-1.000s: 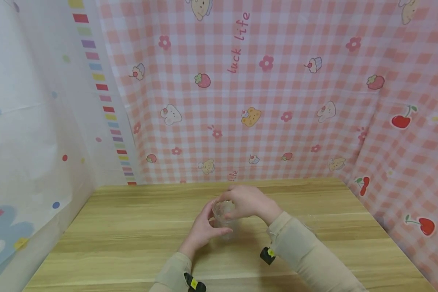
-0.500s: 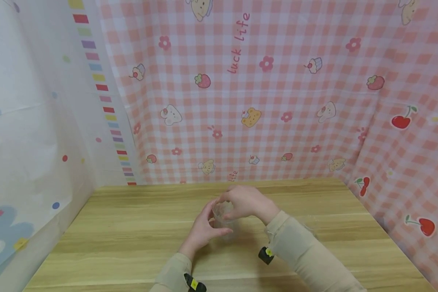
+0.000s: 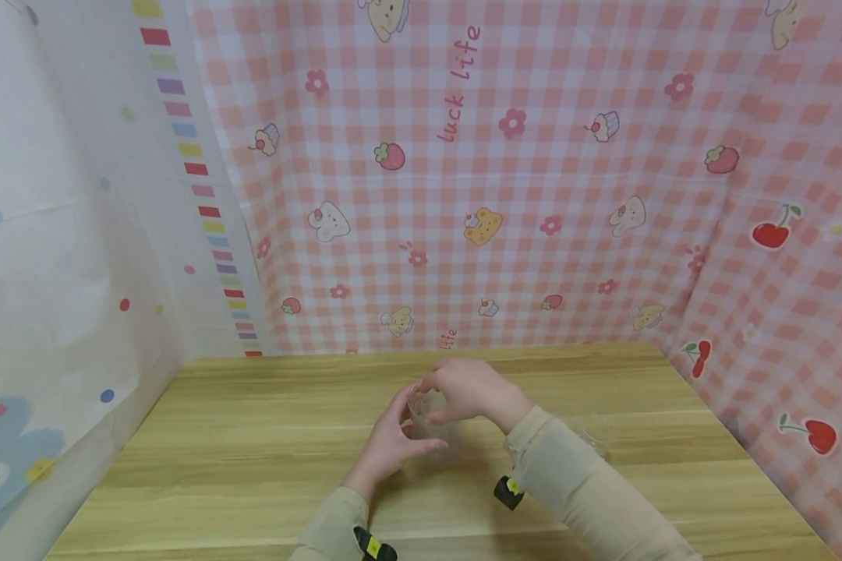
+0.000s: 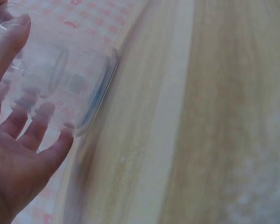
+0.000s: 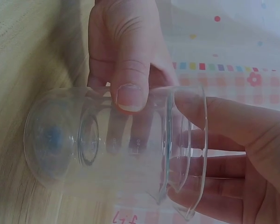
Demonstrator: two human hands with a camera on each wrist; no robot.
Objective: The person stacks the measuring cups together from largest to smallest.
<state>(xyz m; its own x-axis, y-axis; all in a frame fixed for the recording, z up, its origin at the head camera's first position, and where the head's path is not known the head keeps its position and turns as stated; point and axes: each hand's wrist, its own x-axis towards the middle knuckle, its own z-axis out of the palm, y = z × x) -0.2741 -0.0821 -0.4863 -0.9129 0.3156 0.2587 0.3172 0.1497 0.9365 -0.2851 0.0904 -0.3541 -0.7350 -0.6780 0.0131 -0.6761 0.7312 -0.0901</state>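
Note:
In the head view, clear glass beakers (image 3: 431, 403) stand upright, nested, on the wooden table (image 3: 252, 452). In the right wrist view, a smaller beaker (image 5: 135, 144) with graduation marks sits inside a wider outer beaker (image 5: 65, 172), which has a blue patch at its base. My left hand (image 3: 386, 444) grips the outer beaker's side, thumb and fingers apart around the glass. From above, my right hand (image 3: 477, 393) holds the inner beaker near the rims, its fingertips partly seen through glass. Several rims overlap there, so the exact number of beakers is unclear.
Another faint, transparent object (image 3: 595, 436) lies on the table beyond my right sleeve. Pink checked cloth (image 3: 463, 273) hangs along the back and right edges, and a white printed cloth (image 3: 77, 234) along the left. Black wrist cameras hang below both sleeves.
My right hand and forearm have shifted very slightly left and down, uncovering more of the transparent object behind the sleeve. The left hand stays in place around the outer beaker.

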